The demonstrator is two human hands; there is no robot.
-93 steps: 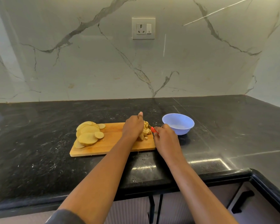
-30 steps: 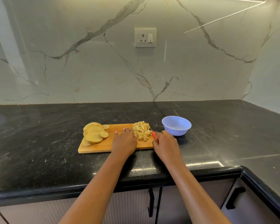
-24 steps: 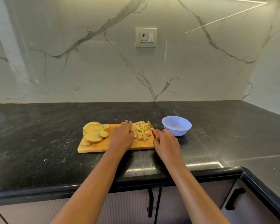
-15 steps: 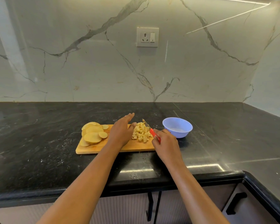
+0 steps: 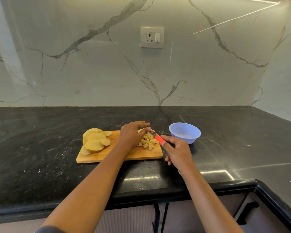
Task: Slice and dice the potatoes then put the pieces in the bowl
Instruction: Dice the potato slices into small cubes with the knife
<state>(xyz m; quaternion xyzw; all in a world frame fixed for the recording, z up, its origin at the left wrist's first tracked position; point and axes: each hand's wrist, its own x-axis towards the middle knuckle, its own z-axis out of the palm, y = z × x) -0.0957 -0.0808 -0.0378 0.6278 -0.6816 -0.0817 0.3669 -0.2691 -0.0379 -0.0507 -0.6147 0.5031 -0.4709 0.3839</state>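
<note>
A second ago your left hand (image 5: 132, 137) lay flat on the board (image 5: 118, 158) beside the dice (image 5: 149, 143). The knife (image 5: 158, 139) was low at the board's right end. Now the hand has lifted and reached across the pile, and its thumb tip meets the blade, which has tilted up and leftward. Your right hand (image 5: 177, 153) has the red handle in its grip, thumb and forefinger closed on it and the other fingers loosely curled. Your left fingers are stretched fairly straight. I cannot tell whether that grip pinches the blade or only touches it.

This looks like clearing stuck bits off the blade, so I judge this batch cut and ready to move.

The dice are small, pale yellow, rough cubes. They sit heaped on the right end of the board, none visibly in the bowl (image 5: 183, 140). That bowl is round, smooth, light blue and plastic-looking, and it stands just right of the board without touching it. The slices (image 5: 94, 142) are thin, flat ovals with tan rims, overlapping on the board's left end and not yet diced. The board is a plain wooden rectangle lying toward the front edge of the tabletop (image 5: 40, 148), which is glossy black speckled stone.
</note>
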